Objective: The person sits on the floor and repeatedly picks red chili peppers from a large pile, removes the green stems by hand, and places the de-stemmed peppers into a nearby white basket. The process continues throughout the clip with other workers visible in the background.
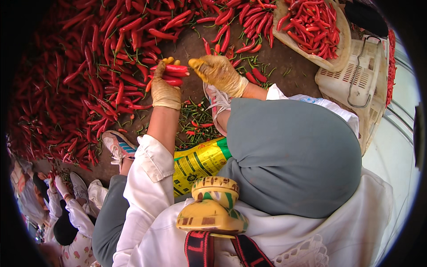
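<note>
My left hand (pixel 166 86), in a stained yellowish glove, is closed around a few red chili peppers (pixel 175 69). Their blunt, pale ends point toward my other hand. A short gap away, my gloved right hand (pixel 218 71) has its fingers curled together, with nothing visible in them. Both hands are above the brown ground (pixel 193 45), between a large heap of red chili peppers (pixel 100 66) on the left and loose peppers on the right. Green stems and scraps (pixel 196 123) lie beneath, near my shoe (pixel 218 105).
A pale basin (pixel 345 50) of stemless peppers rests at the upper right, by a white plastic crate (pixel 360 76). My grey-clad knee (pixel 293 150) rises close to the right arm. A yellow printed bag (pixel 200 163) lies under me. Another person (pixel 75 230) works at lower left.
</note>
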A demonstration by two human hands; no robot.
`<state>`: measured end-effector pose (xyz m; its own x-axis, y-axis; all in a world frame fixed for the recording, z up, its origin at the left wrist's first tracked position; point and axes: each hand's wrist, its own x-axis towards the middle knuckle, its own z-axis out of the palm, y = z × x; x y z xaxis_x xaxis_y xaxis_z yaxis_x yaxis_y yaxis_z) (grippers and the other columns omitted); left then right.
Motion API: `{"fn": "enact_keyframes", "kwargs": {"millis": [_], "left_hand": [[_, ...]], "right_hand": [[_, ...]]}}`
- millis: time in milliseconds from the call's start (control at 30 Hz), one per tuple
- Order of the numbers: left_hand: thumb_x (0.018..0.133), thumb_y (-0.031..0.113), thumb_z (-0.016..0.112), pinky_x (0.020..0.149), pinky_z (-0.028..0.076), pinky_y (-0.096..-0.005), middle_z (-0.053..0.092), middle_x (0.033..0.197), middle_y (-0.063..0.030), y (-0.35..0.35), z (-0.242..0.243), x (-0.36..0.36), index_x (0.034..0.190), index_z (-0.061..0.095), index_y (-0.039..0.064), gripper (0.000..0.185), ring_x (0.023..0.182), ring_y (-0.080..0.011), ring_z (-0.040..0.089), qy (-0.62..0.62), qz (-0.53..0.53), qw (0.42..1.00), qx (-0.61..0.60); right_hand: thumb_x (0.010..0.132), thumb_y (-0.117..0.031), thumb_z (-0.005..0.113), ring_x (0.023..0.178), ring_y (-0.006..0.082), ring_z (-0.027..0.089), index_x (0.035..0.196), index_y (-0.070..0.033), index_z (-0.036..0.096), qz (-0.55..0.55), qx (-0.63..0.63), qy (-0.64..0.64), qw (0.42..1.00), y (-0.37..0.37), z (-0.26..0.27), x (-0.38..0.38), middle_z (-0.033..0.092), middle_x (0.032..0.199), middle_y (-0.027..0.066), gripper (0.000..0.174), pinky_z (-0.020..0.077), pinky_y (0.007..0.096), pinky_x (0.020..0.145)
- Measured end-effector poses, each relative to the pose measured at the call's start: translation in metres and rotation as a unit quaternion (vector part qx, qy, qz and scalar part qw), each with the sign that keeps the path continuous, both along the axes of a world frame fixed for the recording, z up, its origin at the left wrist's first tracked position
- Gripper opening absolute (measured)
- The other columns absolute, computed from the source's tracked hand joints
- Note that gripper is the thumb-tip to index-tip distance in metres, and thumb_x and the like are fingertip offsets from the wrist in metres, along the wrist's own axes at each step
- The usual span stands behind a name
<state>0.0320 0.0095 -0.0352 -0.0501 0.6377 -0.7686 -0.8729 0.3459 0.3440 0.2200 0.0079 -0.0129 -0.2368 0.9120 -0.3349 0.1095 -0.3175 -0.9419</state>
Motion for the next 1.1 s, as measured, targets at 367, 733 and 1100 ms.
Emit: {"fn": "enact_keyframes", "kwargs": {"millis": [367,733,1100], "left_hand": [[0.09,0.011,0.064,0.072,0.056,-0.0399,0.063,0.085,-0.0067,-0.031,-0.008,-0.011,0.117,0.059,0.003,0.028,0.076,-0.0238,0.064,-0.062,-0.178,0.981,-0.041],[0.087,0.015,0.068,0.055,0.053,-0.0306,0.063,0.076,-0.004,-0.02,0.017,-0.019,0.113,0.063,0.002,0.029,0.064,-0.0175,0.062,0.113,-0.286,0.951,0.016],[0.083,0.03,0.075,0.055,0.039,-0.0222,0.068,0.086,-0.002,-0.022,0.031,-0.015,0.1,0.066,0.01,0.028,0.066,-0.0112,0.059,0.289,-0.286,0.913,0.038]], "right_hand": [[0.082,-0.055,0.062,0.099,0.0357,0.065,0.103,-0.007,0.069,0.036,-0.112,-0.499,0.858,0.063,-0.046,0.031,0.069,0.098,0.0205,0.053,0.0505,0.0426,0.084],[0.084,-0.049,0.064,0.095,0.035,0.064,0.098,-0.005,0.067,0.357,0.067,-0.356,0.861,0.008,0.025,-0.023,0.068,0.097,0.0165,0.046,0.0505,0.0434,0.081],[0.095,-0.036,0.053,0.075,0.0296,0.066,0.102,-0.009,0.07,0.372,0.045,-0.332,0.866,-0.013,-0.004,-0.015,0.065,0.077,0.0117,0.033,0.05,0.0411,0.069]]}}
